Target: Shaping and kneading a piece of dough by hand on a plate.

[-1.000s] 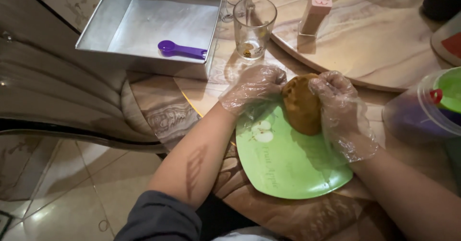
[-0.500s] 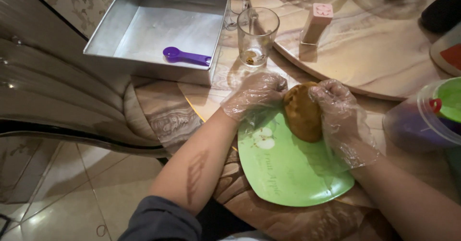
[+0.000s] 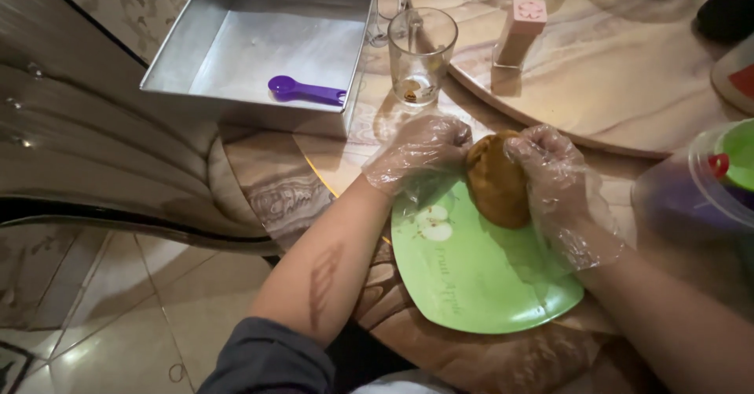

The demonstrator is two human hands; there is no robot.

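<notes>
A brown lump of dough (image 3: 496,182) is held over the far edge of a green plate (image 3: 479,280). My left hand (image 3: 416,154), in a clear plastic glove, presses against its left side. Gripping the lump's right side is my right hand (image 3: 559,190), gloved the same way. The plate lies at the near edge of a marbled table (image 3: 613,87) and partly overhangs it. Its green surface has a pale apple picture near my left wrist.
A square metal baking tin (image 3: 236,95) with a purple spoon (image 3: 305,90) in it sits at the back left. A drinking glass (image 3: 421,47) and a small pink box (image 3: 521,31) stand behind the plate. At the right edge is a clear tub (image 3: 691,197) with a green lid. A chair (image 3: 94,174) is at left.
The view has shifted slightly. Both hands keep working the dough over the plate, turning and squeezing it; its position has barely changed.
</notes>
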